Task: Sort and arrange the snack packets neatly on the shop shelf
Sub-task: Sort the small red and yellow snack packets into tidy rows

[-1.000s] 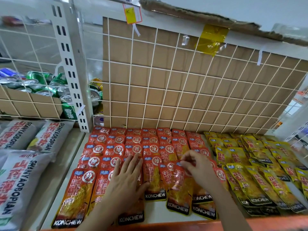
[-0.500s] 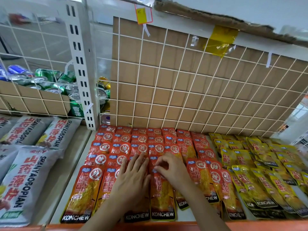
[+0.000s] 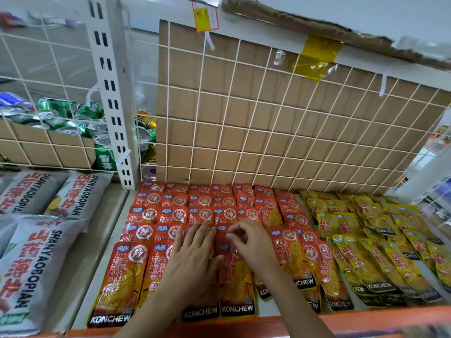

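- Far left of the white upright (image 3: 111, 93), grey bags (image 3: 36, 264) lie flat on the neighbouring shelf. Drink cans (image 3: 73, 118) sit behind the wire grid above them.
- Just right of the upright's foot, the red packets (image 3: 175, 213) fill the shelf (image 3: 366, 320) in overlapping rows, from the back grid to the orange front lip.
- The left hand (image 3: 192, 259) has stayed flat on the red block, right of the upright and near the lip. Its fingers (image 3: 202, 230) are straight and spread, pressing the rows down.
- The right hand (image 3: 251, 247) has moved in from the far side of the red block and now sits just beside the left. Its fingers are curled narrow and seem to pinch the top of the middle red packet (image 3: 235, 289), though blur hides the exact contact.
- That packet now lies straight beside its front-row neighbour, where the front packets sat skewed a second ago. This suggests the red column is nearly squared.
- Farthest right of the upright, the yellow packets (image 3: 366, 252) lie loosely fanned and probably need the next tidying.
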